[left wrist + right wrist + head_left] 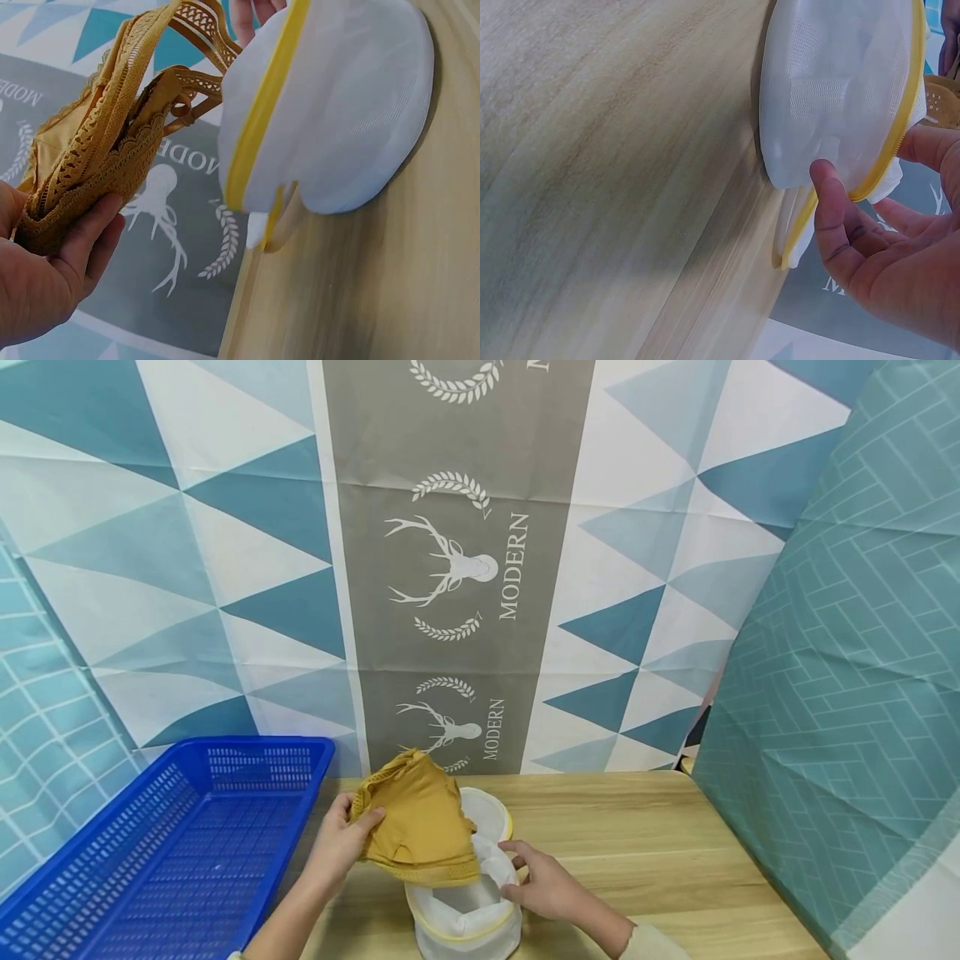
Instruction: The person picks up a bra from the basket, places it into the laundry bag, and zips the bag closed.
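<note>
A mustard-yellow bra (420, 818) with lace-edged bands hangs over the mouth of a white mesh laundry bag (468, 935). My left hand (341, 839) grips the bra by one side, thumb on the near face; in the left wrist view its straps (202, 30) reach toward the bag. With my right hand (551, 885) I hold the bag's rim on the right, thumb at the yellow zipper (900, 127) and fingers bent against the mesh. The bag stands upright, its round lid (486, 814) folded back behind the opening.
A blue plastic basket (311, 777) stands to the left on the wooden table (622, 843). Patterned cloth (450, 635) hangs behind the table, and a teal cloth (847, 710) borders its right side.
</note>
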Demonstrator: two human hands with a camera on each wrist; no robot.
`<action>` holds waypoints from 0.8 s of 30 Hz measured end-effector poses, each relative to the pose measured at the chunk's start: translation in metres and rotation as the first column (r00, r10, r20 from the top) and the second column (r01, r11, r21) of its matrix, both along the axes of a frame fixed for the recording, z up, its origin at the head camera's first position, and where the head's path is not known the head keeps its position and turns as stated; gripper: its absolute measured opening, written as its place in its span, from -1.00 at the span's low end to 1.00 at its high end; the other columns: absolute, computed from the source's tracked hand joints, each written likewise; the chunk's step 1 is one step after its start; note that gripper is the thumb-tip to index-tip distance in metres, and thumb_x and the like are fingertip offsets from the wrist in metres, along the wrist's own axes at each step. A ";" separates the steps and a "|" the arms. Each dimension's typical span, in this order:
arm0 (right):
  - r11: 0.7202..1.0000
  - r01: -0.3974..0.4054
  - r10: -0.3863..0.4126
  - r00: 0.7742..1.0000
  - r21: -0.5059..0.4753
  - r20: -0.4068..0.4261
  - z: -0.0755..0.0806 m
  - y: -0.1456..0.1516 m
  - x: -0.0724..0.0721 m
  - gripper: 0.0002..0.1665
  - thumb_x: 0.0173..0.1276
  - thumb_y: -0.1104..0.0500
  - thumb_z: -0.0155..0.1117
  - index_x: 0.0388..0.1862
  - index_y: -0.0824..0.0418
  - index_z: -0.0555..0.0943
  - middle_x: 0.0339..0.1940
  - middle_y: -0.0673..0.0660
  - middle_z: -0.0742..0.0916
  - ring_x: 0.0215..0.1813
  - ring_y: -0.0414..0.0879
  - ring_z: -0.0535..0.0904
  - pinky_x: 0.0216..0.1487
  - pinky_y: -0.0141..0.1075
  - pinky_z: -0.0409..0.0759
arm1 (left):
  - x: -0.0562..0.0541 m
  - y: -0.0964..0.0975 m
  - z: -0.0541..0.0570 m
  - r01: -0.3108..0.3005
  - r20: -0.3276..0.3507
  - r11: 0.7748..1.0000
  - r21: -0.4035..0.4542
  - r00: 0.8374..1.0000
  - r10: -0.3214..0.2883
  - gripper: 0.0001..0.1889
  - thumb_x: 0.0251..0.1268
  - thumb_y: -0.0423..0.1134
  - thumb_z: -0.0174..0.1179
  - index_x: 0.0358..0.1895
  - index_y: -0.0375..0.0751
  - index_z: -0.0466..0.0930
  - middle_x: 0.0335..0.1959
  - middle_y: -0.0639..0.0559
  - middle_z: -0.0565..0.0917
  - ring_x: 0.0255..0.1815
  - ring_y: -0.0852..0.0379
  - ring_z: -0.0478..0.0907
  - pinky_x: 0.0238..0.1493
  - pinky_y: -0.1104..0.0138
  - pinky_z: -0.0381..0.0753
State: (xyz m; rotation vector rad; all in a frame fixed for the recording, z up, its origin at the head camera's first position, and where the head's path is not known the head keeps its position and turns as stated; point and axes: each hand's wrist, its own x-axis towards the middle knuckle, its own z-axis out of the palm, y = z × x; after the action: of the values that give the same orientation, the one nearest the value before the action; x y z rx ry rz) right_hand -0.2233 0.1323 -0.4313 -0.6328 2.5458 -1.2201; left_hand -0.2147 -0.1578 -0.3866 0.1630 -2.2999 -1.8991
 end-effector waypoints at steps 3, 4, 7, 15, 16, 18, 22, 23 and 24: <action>1.000 0.001 -0.001 1.000 0.000 -0.003 0.000 0.000 0.000 -0.33 0.22 0.18 0.30 0.30 0.24 0.33 -0.09 0.23 0.60 -0.38 -0.15 0.58 -0.46 -0.36 0.50 | -0.001 0.007 -0.003 0.006 -0.002 1.000 0.019 1.000 -0.006 -0.69 0.32 -0.35 0.06 0.04 -0.40 0.25 -0.24 -0.10 0.50 -0.42 0.27 0.49 -0.39 0.42 0.53; 1.000 0.001 -0.001 1.000 0.001 -0.004 0.000 0.000 0.001 -0.33 0.21 0.18 0.30 0.30 0.24 0.33 -0.09 0.23 0.60 -0.38 -0.14 0.58 -0.46 -0.37 0.50 | -0.001 0.009 -0.005 0.007 -0.005 1.000 0.020 1.000 -0.007 -0.69 0.31 -0.36 0.06 0.04 -0.40 0.25 -0.23 -0.11 0.50 -0.41 0.26 0.48 -0.40 0.41 0.53; 1.000 0.001 -0.001 1.000 0.004 -0.007 0.000 0.000 0.000 -0.32 0.21 0.18 0.30 0.30 0.25 0.32 -0.08 0.24 0.60 -0.36 -0.13 0.59 -0.46 -0.37 0.50 | 0.000 0.015 -0.008 0.010 -0.009 1.000 0.023 1.000 -0.010 -0.68 0.31 -0.35 0.07 0.04 -0.40 0.26 -0.19 -0.14 0.49 -0.40 0.25 0.48 -0.39 0.41 0.52; 1.000 0.009 -0.009 1.000 0.016 0.010 0.000 0.000 0.000 -0.31 0.20 0.24 0.27 0.31 0.25 0.31 -0.05 0.23 0.58 -0.38 -0.18 0.55 -0.49 -0.37 0.49 | 0.002 0.030 -0.016 0.018 -0.050 1.000 -0.002 0.999 -0.018 -0.66 0.25 -0.36 0.12 0.02 -0.46 0.29 -0.13 -0.25 0.51 -0.33 0.20 0.47 -0.36 0.42 0.51; 1.000 0.009 -0.009 1.000 0.015 0.014 -0.001 0.001 0.000 -0.31 0.20 0.25 0.26 0.31 0.25 0.31 -0.06 0.23 0.58 -0.38 -0.18 0.55 -0.49 -0.36 0.49 | 0.003 0.031 -0.017 0.017 -0.051 1.000 -0.002 0.999 -0.017 -0.65 0.25 -0.36 0.13 0.02 -0.46 0.29 -0.11 -0.26 0.51 -0.31 0.20 0.47 -0.34 0.42 0.51; 1.000 0.008 -0.008 1.000 0.017 0.016 -0.001 0.001 0.000 -0.31 0.20 0.27 0.26 0.32 0.25 0.30 -0.05 0.24 0.58 -0.39 -0.18 0.54 -0.50 -0.36 0.49 | 0.003 0.034 -0.019 0.013 -0.055 1.000 -0.005 0.998 -0.013 -0.65 0.25 -0.37 0.13 0.03 -0.46 0.30 -0.07 -0.28 0.50 -0.27 0.20 0.46 -0.31 0.42 0.50; 1.000 0.011 -0.011 1.000 0.026 0.014 0.000 0.001 0.000 -0.31 0.19 0.29 0.25 0.32 0.26 0.30 -0.05 0.25 0.58 -0.38 -0.18 0.54 -0.50 -0.36 0.49 | 0.003 0.038 -0.023 0.003 -0.060 1.000 -0.007 0.998 -0.004 -0.66 0.24 -0.38 0.14 0.03 -0.43 0.32 -0.04 -0.27 0.50 -0.22 0.18 0.46 -0.26 0.42 0.50; 1.000 0.011 -0.012 1.000 0.027 0.014 0.000 0.001 0.000 -0.31 0.19 0.29 0.25 0.32 0.26 0.30 -0.05 0.26 0.58 -0.38 -0.18 0.54 -0.50 -0.36 0.49 | 0.003 0.038 -0.024 0.001 -0.066 1.000 -0.013 0.998 -0.002 -0.67 0.24 -0.37 0.13 0.02 -0.43 0.33 -0.04 -0.27 0.50 -0.21 0.17 0.46 -0.25 0.42 0.50; 1.000 0.013 -0.013 1.000 0.028 0.014 0.000 0.002 0.000 -0.31 0.19 0.29 0.25 0.32 0.26 0.30 -0.05 0.25 0.58 -0.38 -0.17 0.54 -0.50 -0.36 0.49 | 0.003 0.039 -0.024 -0.004 -0.069 1.000 -0.020 0.998 0.003 -0.68 0.24 -0.37 0.14 0.02 -0.41 0.33 -0.04 -0.25 0.50 -0.20 0.16 0.46 -0.23 0.42 0.49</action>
State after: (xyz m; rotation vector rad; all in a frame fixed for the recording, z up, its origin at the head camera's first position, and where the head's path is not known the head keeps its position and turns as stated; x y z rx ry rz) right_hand -0.2234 0.1339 -0.4313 -0.6003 2.5544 -1.1863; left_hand -0.2116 -0.1191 -0.4110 0.0972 -2.2717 -1.8494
